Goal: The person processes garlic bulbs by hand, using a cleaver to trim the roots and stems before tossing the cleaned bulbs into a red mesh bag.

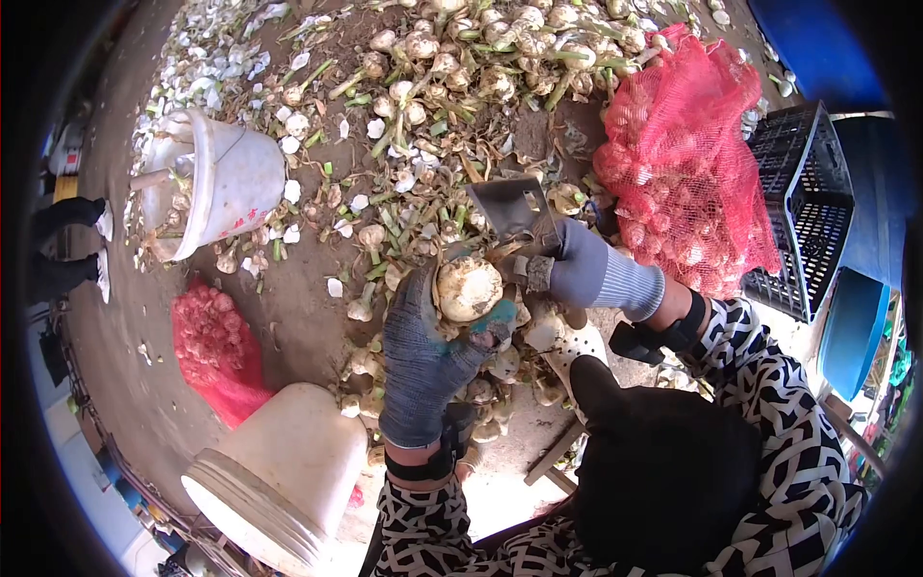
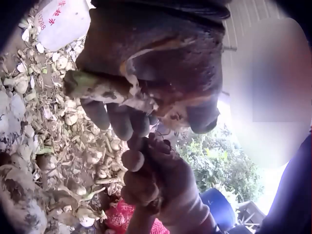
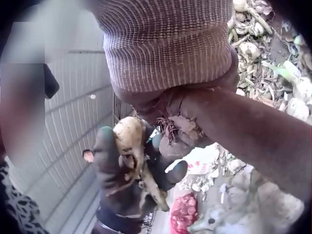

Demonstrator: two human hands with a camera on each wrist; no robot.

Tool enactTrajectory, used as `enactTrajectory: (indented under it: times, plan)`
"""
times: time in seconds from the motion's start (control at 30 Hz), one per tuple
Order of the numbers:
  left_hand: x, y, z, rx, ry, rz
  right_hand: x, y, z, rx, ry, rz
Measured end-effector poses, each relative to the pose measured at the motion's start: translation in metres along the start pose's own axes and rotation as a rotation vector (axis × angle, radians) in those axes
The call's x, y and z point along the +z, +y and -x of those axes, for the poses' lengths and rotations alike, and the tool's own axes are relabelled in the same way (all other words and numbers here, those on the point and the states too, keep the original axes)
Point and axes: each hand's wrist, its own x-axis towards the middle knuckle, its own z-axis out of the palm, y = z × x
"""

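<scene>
My gloved left hand [image 1: 418, 351] grips a pale garlic bulb [image 1: 469, 288], its cut-looking face turned up. My gloved right hand [image 1: 591, 271] holds a tool with a flat metal blade [image 1: 511, 207], close beside the bulb. The left wrist view has the left glove [image 2: 151, 58] large at the top, with a green-tipped stalk [image 2: 97, 87] across it, and the right hand [image 2: 170, 183] beyond. In the right wrist view, a thick brown handle [image 3: 253, 122] runs from under the right glove [image 3: 168, 48]; the left hand [image 3: 108, 170] holds the bulb [image 3: 129, 135] and its stalk [image 3: 153, 190].
Garlic with stalks [image 1: 500, 58] lies heaped ahead, among trimmings. At left are a white bucket [image 1: 240, 183], a red net bag [image 1: 216, 341] and a pale bucket [image 1: 298, 462]. On the right stand a full red net bag [image 1: 683, 163] and a black crate [image 1: 817, 202].
</scene>
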Motion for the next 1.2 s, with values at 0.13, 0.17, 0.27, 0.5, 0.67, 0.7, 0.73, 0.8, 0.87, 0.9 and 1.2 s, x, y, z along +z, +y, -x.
enactTrajectory:
  times: [0.13,0.17,0.27,0.5,0.67,0.7,0.73,0.8,0.87,0.9,1.2]
  plan:
    - [0.006,0.004,0.014,-0.077,0.11,0.24,0.008,-0.017,0.013,-0.49,0.131,0.714]
    - [0.009,0.003,0.016,-0.063,0.14,0.082,0.013,-0.023,0.016,-0.493,0.158,0.977]
    - [0.019,0.011,0.022,-0.082,0.175,0.092,0.018,-0.025,0.02,-0.47,0.215,1.308]
    - [0.036,0.024,0.017,-0.084,0.221,0.474,-0.016,0.027,-0.013,0.044,0.158,0.549]
    - [0.022,0.006,0.008,-0.031,0.072,-0.029,0.005,0.013,0.0,0.103,0.141,-0.217]
    - [0.024,0.014,0.01,-0.075,0.05,0.328,0.006,0.013,0.001,0.103,0.138,-0.22]
    - [0.025,0.017,0.011,-0.071,0.054,0.323,0.006,0.012,0.001,0.057,0.089,-0.128]
    - [0.027,0.02,0.012,-0.243,0.096,1.004,0.004,0.005,0.002,0.005,0.049,-0.029]
    - [0.023,0.02,0.013,-0.214,0.111,0.968,0.001,-0.006,0.006,-0.301,0.131,0.048]
    - [0.021,0.02,0.013,-0.196,0.068,0.896,-0.007,-0.004,0.007,-0.352,0.169,0.149]
    - [0.009,-0.03,-0.006,0.071,-0.035,-0.067,-0.069,0.029,-0.071,-0.155,0.394,0.986]
